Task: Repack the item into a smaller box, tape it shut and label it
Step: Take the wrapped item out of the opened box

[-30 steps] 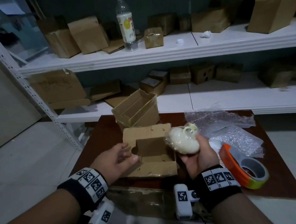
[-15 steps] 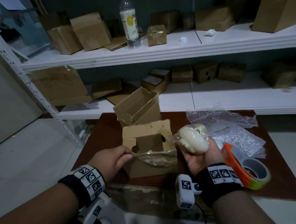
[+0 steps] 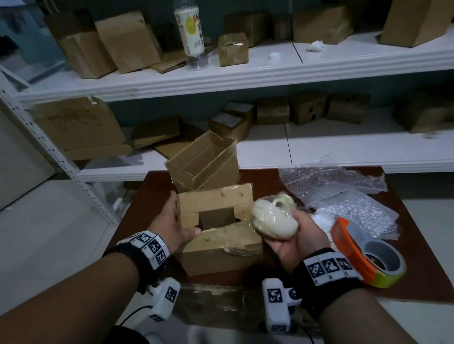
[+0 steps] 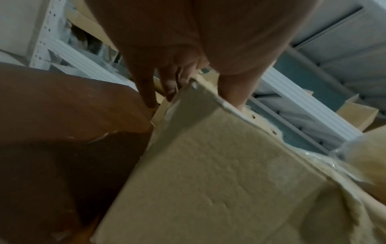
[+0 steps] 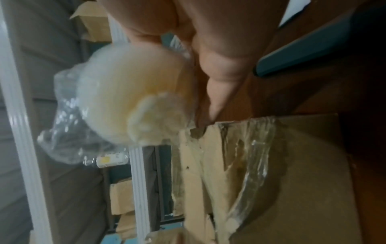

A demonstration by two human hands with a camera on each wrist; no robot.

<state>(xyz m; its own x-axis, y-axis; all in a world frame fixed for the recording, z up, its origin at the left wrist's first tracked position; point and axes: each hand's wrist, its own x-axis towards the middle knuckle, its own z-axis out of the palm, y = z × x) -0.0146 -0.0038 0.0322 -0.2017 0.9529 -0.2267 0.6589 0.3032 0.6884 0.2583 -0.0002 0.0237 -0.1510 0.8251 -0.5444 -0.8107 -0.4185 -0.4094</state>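
A cardboard box (image 3: pixel 223 253) with torn old tape stands open on the brown table (image 3: pixel 415 264). My left hand (image 3: pixel 179 219) grips the box's left wall, thumb over the top edge and fingers outside; the left wrist view shows this left hand (image 4: pixel 192 92) on the box (image 4: pixel 219 173). A cream plush item in clear plastic (image 3: pixel 274 218) lies in my right hand (image 3: pixel 290 229), held just right of the box's opening. In the right wrist view the item (image 5: pixel 133 102) hangs above the box (image 5: pixel 292 181), with fingers (image 5: pixel 217 92) curled round it.
A second open box (image 3: pixel 205 165) stands right behind the first. Bubble wrap (image 3: pixel 334 188) and an orange tape dispenser (image 3: pixel 368 252) lie to the right on the table. White shelves (image 3: pixel 329 144) behind carry many boxes and a plastic bottle (image 3: pixel 189 27).
My left hand moved from the box's front flap to its left wall. The right hand with the wrapped item stayed beside the box, barely shifting.
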